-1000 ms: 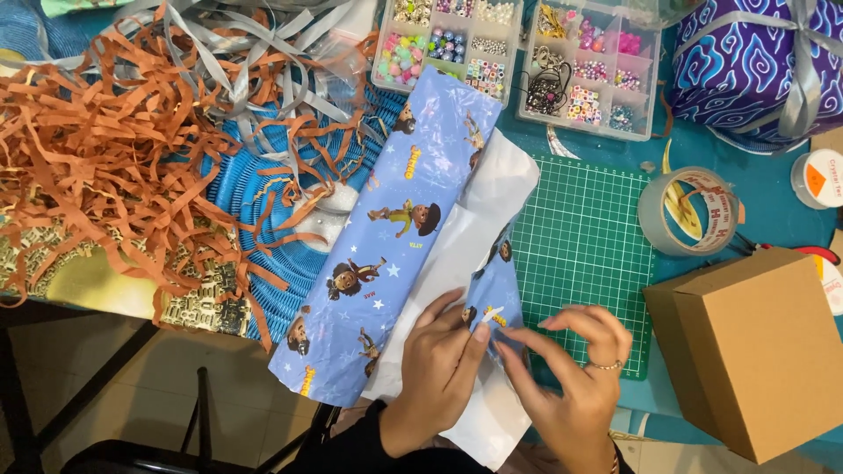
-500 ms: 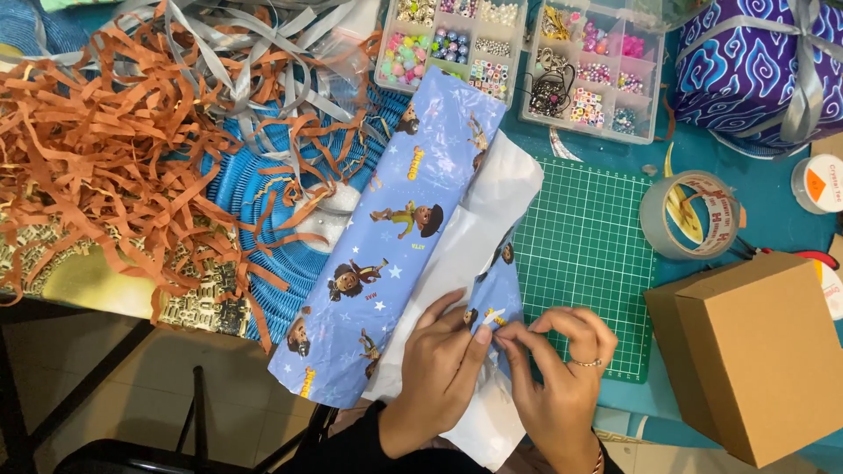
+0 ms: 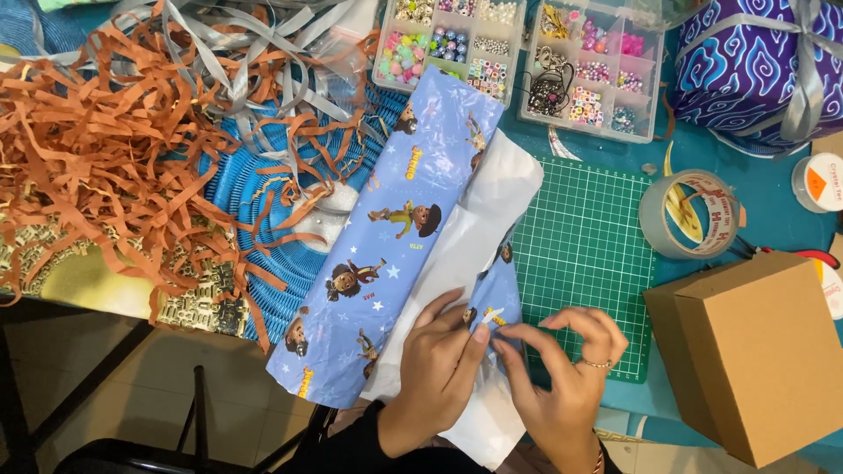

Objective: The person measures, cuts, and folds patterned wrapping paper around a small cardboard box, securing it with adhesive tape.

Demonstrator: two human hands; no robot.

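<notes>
Both hands (image 3: pixel 505 373) on blue wrapping paper (image 3: pixel 386 254), perhaps taping

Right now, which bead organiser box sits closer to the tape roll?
The right-hand bead box, holding pink beads and dark charms; the other lies further left of the tape roll.

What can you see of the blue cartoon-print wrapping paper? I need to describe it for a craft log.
The wrapping paper is light blue, printed with cartoon figures and small stars, its white underside showing. It lies diagonally, folded around something long, across the blue woven mat and green cutting mat. The left hand presses its near end; the right hand pinches a fold.
</notes>
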